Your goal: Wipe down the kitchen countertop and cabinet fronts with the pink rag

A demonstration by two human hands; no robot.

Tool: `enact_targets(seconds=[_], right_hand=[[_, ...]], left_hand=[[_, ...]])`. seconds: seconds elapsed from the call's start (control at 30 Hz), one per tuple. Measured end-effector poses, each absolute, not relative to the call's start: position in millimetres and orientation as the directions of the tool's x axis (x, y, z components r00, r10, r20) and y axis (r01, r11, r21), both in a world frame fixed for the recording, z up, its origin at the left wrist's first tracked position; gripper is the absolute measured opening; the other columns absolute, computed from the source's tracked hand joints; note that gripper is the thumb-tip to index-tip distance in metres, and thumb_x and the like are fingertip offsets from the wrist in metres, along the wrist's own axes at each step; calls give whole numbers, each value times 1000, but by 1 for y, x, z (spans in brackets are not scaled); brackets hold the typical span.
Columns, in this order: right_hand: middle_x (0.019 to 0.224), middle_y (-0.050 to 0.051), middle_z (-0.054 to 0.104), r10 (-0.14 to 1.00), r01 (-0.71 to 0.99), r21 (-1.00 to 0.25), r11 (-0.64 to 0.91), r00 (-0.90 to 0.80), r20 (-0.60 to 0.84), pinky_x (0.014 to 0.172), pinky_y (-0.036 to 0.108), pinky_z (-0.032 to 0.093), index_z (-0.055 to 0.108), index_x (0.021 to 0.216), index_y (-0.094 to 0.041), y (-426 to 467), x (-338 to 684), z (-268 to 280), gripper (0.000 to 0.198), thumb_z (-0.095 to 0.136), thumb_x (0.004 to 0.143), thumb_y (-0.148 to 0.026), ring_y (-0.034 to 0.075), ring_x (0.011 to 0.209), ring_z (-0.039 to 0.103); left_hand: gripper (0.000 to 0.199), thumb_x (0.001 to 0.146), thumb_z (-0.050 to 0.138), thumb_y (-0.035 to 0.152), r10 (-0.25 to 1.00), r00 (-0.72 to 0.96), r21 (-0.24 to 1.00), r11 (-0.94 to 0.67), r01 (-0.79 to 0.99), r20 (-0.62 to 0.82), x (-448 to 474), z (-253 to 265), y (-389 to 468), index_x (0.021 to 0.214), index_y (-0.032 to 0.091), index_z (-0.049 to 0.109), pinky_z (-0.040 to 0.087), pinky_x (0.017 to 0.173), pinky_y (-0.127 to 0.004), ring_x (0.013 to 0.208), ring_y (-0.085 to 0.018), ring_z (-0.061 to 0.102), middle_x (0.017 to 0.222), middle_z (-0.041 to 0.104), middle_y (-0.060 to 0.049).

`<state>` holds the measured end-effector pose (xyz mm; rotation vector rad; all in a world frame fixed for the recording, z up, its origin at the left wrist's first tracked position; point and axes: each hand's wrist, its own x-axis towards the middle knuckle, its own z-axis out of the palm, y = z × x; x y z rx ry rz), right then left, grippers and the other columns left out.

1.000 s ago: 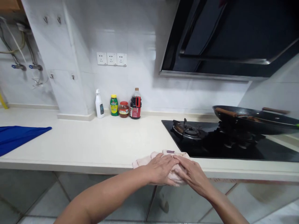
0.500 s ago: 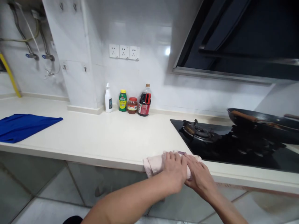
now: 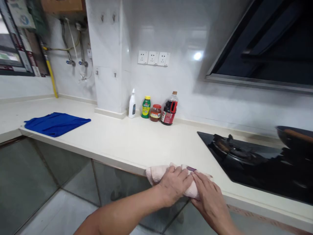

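Note:
A pale pink towel (image 3: 156, 173), folded or bunched, lies over the front edge of the white counter, left of the gas hob. My left hand (image 3: 174, 182) rests on its middle, fingers curled over the cloth. Close beside it, my right hand (image 3: 209, 192) grips the towel's right part, its fingers bent over the top and the thumb underneath. The fingertips of the two hands nearly meet. A small dark purple patch (image 3: 191, 168) shows on the towel just beyond my fingers. The cloth under my palms is hidden.
The black hob (image 3: 244, 166) with a wok (image 3: 290, 137) is to the right, below a dark range hood (image 3: 274, 49). Along the wall stand a white spray bottle (image 3: 132, 106), green bottle (image 3: 146, 107), red-lidded jar (image 3: 155, 113) and dark sauce bottle (image 3: 169, 111). A blue cloth (image 3: 57, 124) lies left.
My view has turned left, bringing the window and the counter's corner into sight. Both hands and the towel have slid left along the counter edge, away from the hob's corner.

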<state>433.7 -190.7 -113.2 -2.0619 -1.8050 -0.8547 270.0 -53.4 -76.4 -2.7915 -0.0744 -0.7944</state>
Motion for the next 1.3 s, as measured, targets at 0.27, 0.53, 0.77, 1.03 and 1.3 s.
enact_targets(seconds=[0.27,0.53,0.77,1.03,1.3], right_hand=[[141,19,55,803,984,162,76,-157,575,102,52,38,37,145,-19,-66,296,-101,90,79,66,-25,38,128,49],[127,20,58,877,959,79,272,-280,389,98,49,39,44,138,-7,47,162,-57,84,85,71,-34,33,113,51],[129,17,57,883,954,43,298,-293,368,96,42,39,48,133,-9,80,122,-46,56,70,86,-29,28,114,50],[123,14,57,878,959,17,282,-265,398,92,41,41,51,129,-12,26,186,-57,38,58,94,-23,27,110,51],[124,13,60,842,985,81,153,-173,511,91,45,42,48,136,-14,-96,335,-79,80,88,70,-36,31,108,53]], left_hand=[[65,90,64,51,193,862,-216,-921,323,468,119,-91,51,146,23,46,35,112,-47,134,-28,50,144,59,-12],[66,75,78,37,489,755,-203,-764,612,437,-17,-84,139,136,24,56,34,113,-46,131,-28,52,136,62,-12],[63,66,75,22,682,521,-163,-518,840,513,-46,-72,139,127,28,57,35,108,-49,129,-34,51,135,61,-12],[54,69,73,23,634,621,-208,-603,770,462,19,-67,102,121,28,58,39,101,-46,119,-34,55,126,63,-11],[51,79,75,32,439,798,-286,-770,571,412,163,-76,13,127,26,58,45,87,-48,107,-32,57,121,62,-12]])
